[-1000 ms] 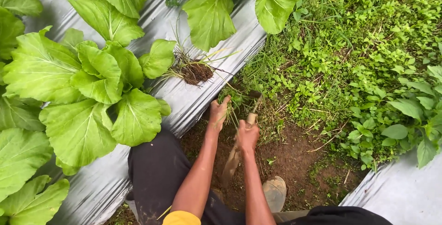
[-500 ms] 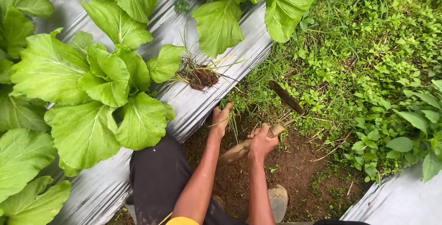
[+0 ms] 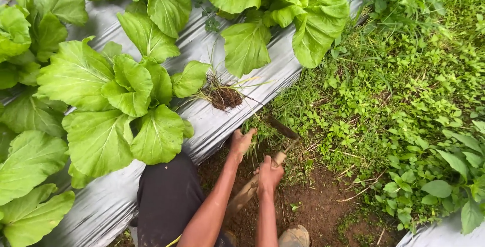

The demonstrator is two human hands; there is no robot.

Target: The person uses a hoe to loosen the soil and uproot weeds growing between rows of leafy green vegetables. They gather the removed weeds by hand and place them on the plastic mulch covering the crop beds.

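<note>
right hand (image 3: 269, 175) grips hoe (image 3: 262, 171); left hand (image 3: 240, 142) touches weeds (image 3: 260, 128).

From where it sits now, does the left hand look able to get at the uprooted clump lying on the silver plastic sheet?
Probably yes. The left hand grips grass at the sheet's edge, and the uprooted clump lies just beyond it on open silver plastic sheet, with nothing between.
</note>
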